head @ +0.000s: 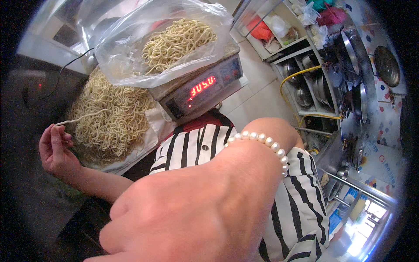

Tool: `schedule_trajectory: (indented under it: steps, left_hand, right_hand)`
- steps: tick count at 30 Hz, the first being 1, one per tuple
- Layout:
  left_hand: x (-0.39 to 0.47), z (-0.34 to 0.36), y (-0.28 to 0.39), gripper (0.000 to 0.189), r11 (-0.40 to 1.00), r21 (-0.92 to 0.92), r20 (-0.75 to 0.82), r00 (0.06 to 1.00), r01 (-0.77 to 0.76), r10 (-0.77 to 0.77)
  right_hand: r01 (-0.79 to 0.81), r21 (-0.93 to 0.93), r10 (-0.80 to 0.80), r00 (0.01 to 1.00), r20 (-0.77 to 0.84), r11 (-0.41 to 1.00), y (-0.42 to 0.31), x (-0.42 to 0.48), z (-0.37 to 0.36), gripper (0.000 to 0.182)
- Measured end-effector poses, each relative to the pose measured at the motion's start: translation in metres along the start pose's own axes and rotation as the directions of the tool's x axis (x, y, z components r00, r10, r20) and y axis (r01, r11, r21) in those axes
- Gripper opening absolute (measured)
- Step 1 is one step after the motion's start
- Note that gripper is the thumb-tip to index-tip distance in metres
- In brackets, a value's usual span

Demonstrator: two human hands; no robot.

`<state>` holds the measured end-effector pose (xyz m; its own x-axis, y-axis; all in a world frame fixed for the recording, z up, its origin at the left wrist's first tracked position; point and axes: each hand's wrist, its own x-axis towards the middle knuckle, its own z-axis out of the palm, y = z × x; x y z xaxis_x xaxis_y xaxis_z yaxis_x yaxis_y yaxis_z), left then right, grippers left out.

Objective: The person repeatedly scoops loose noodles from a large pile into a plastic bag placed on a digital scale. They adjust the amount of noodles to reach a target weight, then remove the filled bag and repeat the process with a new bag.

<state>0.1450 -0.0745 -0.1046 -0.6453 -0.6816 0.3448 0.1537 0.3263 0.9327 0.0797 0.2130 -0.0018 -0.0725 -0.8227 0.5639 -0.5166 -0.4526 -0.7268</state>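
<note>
My left hand (57,147), at the far left, pinches the end of a single noodle strand (81,118) that stretches over a large heap of pale noodles (111,121). The heap lies on white cloth. Close to the camera, my right hand (186,209) shows its back, with a pearl bracelet (262,137) around the wrist; its fingers are curled and their tips are hidden. Above the heap, a digital scale (203,86) with lit red digits carries a clear plastic bag (121,62). More noodles (180,42) lie in the bag's wide mouth.
A shelf unit (294,49) at the upper right holds metal pots (302,95) and bagged goods. A yellow hose (299,73) loops beside it. Pans stand along the counter at right. A black cable (62,70) hangs at the upper left, near the noodle heap.
</note>
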Motion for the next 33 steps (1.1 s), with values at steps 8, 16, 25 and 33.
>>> schedule_trajectory:
  steps: [8, 16, 25, 33]
  left_hand:
    - [-0.005, -0.001, 0.003, 0.014, 0.999, 0.049, -0.065, 0.998, 0.022, -0.018]
    - [-0.001, -0.002, 0.002, 0.013, 0.992, 0.109, -0.093, 0.995, 0.058, -0.048]
    - [-0.002, 0.011, -0.002, 0.014, 0.979, 0.193, -0.063, 0.996, 0.067, -0.056]
    - [0.001, 0.021, -0.003, 0.013, 0.944, 0.319, -0.035, 0.997, 0.082, -0.075]
  right_hand:
    - [-0.123, 0.082, 0.129, 0.99, -0.065, 0.989, 0.015, -0.024, -0.003, 0.021]
    - [-0.646, 0.108, 0.582, 0.589, -0.561, 0.756, 0.008, -0.105, -0.036, 0.021]
    - [-0.595, 0.107, 0.35, 0.31, -0.884, 0.796, 0.002, -0.144, -0.045, 0.018]
    - [-0.384, -0.589, 0.201, 0.913, -0.354, 0.711, -0.024, -0.1, -0.084, 0.02]
